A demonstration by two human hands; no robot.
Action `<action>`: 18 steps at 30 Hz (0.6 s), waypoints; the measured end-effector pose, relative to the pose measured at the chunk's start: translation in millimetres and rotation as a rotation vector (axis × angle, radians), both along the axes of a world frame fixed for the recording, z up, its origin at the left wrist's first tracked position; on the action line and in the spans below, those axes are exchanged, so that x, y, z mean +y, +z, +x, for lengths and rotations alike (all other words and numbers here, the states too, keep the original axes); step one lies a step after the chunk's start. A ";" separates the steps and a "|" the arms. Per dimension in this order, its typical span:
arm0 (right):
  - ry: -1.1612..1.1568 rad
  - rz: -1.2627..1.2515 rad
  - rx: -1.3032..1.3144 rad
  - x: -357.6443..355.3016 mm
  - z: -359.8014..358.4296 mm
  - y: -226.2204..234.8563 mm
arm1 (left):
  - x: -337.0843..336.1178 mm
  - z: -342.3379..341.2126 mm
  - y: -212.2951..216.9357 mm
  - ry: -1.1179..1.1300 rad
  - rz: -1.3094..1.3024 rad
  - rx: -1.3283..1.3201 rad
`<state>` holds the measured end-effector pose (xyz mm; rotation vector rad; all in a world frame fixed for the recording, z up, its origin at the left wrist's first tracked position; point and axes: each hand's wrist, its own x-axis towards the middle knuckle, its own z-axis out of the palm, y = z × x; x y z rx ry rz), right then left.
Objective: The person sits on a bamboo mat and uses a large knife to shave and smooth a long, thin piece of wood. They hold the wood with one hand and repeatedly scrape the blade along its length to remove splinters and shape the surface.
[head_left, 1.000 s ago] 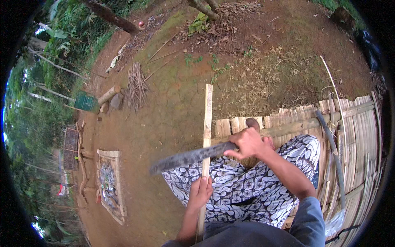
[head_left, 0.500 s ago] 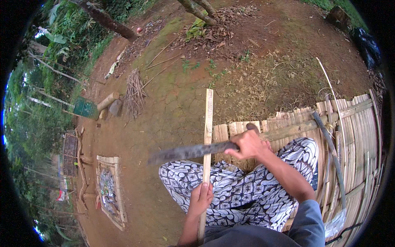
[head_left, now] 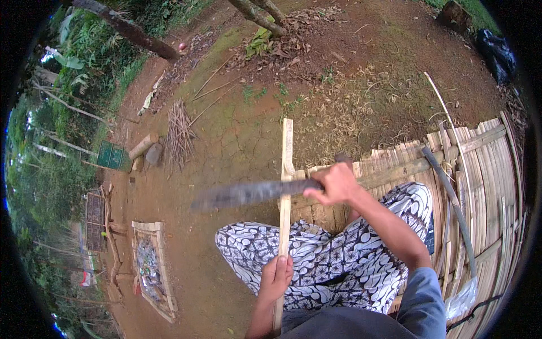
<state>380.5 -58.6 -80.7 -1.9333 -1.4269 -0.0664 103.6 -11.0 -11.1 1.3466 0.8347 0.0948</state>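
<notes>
My left hand point(head_left: 276, 278) is closed round the lower part of a pale bamboo strip point(head_left: 284, 226), which stands out lengthwise away from my body. In my right hand point(head_left: 335, 183) is the dark handle of a machete point(head_left: 243, 194). Its blade points left and lies across the strip, blurred along its length by motion. Just beyond the blade, a thin shaving point(head_left: 289, 157) curls from the strip's right edge. Beneath both hands are my crossed legs in black-and-white patterned cloth point(head_left: 322, 254).
I sit on a split-bamboo platform point(head_left: 485, 169) reaching to the right. A grey pole point(head_left: 451, 195) and a clear plastic bag point(head_left: 461, 299) lie on it. Curled shavings point(head_left: 361, 113) cover the ground ahead. A bundle of sticks point(head_left: 179, 133) and a wood-framed bed of litter point(head_left: 161, 271) are at left.
My right hand has pushed the machete farther up the strip, away from my body. A curled shaving now shows ahead of the blade. My left hand keeps its grip; the view has shifted slightly.
</notes>
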 end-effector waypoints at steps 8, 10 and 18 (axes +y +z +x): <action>-0.241 -0.214 0.199 6.2 30.8 -10.1 | 0.6 -8.0 3.0 0.030 0.030 0.061; -0.464 -0.166 0.374 4.6 51.0 -13.4 | -6.5 -0.3 17.8 -0.028 0.054 0.054; -0.343 -0.229 0.560 -1.0 6.0 -3.1 | 0.6 6.2 19.8 -0.045 0.038 -0.072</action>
